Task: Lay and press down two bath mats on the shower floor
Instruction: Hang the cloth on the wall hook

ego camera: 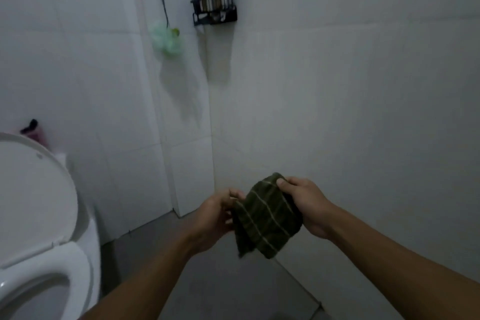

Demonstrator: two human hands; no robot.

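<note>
A dark green bath mat (265, 218) with thin pale stripes hangs folded in the air in front of me, above the grey shower floor (207, 280). My left hand (215, 218) pinches its left edge between thumb and fingers. Gripping the mat's upper right corner is my right hand (306, 205), thumb on top. The lower part of the mat droops freely. Only this one mat is in view.
A white toilet (39, 215) with its lid up stands at the left. White tiled walls meet in a corner ahead. A black wall rack (214, 9) with tubes and a green bath sponge (166, 39) hang high on the wall.
</note>
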